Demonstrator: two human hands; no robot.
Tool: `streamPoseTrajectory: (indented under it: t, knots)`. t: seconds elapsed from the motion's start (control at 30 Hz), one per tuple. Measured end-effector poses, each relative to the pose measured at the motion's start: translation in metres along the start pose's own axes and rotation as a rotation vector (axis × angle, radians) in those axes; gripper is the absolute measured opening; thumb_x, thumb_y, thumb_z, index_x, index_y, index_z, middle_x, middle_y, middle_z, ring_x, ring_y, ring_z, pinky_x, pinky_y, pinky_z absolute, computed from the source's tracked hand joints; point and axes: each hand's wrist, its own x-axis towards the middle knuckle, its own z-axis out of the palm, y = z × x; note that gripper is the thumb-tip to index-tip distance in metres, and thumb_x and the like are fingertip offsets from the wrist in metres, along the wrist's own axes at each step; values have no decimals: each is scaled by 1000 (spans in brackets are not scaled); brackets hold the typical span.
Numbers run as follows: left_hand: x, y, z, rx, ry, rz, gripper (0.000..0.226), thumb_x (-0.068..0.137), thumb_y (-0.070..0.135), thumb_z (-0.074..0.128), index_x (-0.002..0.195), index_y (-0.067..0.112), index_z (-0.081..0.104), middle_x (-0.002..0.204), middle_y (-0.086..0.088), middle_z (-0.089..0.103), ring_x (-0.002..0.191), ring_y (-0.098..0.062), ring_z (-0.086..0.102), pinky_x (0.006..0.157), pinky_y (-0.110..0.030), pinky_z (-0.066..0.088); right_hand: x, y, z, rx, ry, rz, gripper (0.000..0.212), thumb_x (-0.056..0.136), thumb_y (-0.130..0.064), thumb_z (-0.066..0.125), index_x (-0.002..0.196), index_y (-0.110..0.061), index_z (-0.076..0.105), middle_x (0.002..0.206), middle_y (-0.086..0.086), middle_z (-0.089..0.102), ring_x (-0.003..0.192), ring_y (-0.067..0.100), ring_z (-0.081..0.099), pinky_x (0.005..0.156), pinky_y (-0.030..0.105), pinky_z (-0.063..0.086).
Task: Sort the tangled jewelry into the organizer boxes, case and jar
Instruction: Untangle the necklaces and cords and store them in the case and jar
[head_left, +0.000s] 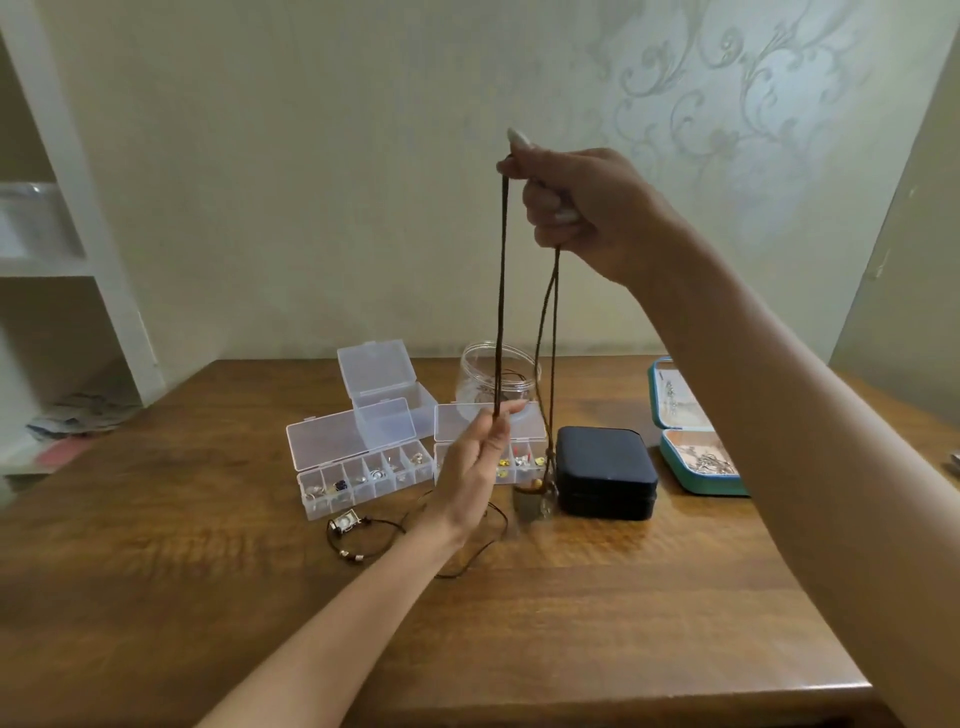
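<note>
My right hand (576, 208) is raised high and grips the top of a long brown cord necklace (501, 291). Its strands hang down to pendants (535, 501) dangling just above the table. My left hand (478, 462) pinches the lower end of the left strand between thumb and fingers. Behind the cord stands a clear jar (524, 366). Two open clear organizer boxes (358, 475) (519, 462) hold small jewelry in compartments. A third clear box (384, 384) stands open behind them. A black cord bracelet (353, 530) lies on the table.
A shut dark blue case (605, 470) lies right of the boxes. An open teal case (691, 441) with jewelry sits at the far right. The wooden table (519, 623) meets a patterned wall. White shelves (62, 260) stand at the left.
</note>
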Motion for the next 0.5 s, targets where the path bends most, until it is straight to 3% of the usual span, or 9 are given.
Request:
streamPoseTrajectory:
  t: [0.03, 0.1, 0.2, 0.3, 0.4, 0.5]
  knots:
    - [-2, -1, 0, 52, -55, 8, 38, 97, 35, 31, 128, 23, 51, 123, 6, 55, 110, -2, 51, 76, 0, 39, 1, -1, 0, 16, 2, -5, 20, 95, -25, 57, 88, -7, 62, 47, -7, 35, 42, 6, 24, 41, 17, 20]
    - [-3, -6, 1, 169, -120, 57, 43, 94, 39, 35, 128, 18, 51, 120, 6, 54, 102, 0, 52, 77, -6, 42, 2, -3, 3, 27, 8, -20, 18, 95, -22, 57, 89, -5, 62, 47, -7, 36, 43, 6, 25, 42, 17, 21]
    - [-2, -13, 3, 224, -140, 104, 59, 85, 60, 42, 115, 11, 57, 105, -16, 62, 97, -24, 59, 84, -32, 48, 2, -5, 8, 35, 12, -39, 18, 95, -20, 57, 89, -4, 62, 49, -6, 38, 45, 7, 26, 43, 18, 22]
    - [-2, -8, 6, 123, -109, 80, 46, 82, 54, 53, 107, 16, 61, 94, -19, 65, 91, -25, 63, 86, -30, 50, 3, -6, 9, 64, 25, -53, 18, 95, -20, 58, 89, -4, 63, 53, -3, 41, 46, 7, 29, 46, 18, 24]
    - [-1, 2, 10, -29, -65, 29, 39, 76, 53, 63, 97, 20, 65, 76, -16, 52, 74, -24, 61, 75, -24, 52, 5, -6, 8, 101, 13, -63, 18, 93, -22, 60, 87, -6, 64, 58, -1, 46, 46, 8, 36, 46, 18, 32]
    - [-2, 11, 12, 8, -107, 19, 33, 80, 55, 56, 80, 23, 67, 71, -5, 53, 67, -19, 50, 68, -28, 44, 6, -7, 3, 38, 41, -85, 19, 92, -26, 62, 82, -11, 67, 65, -2, 54, 53, 8, 46, 52, 19, 40]
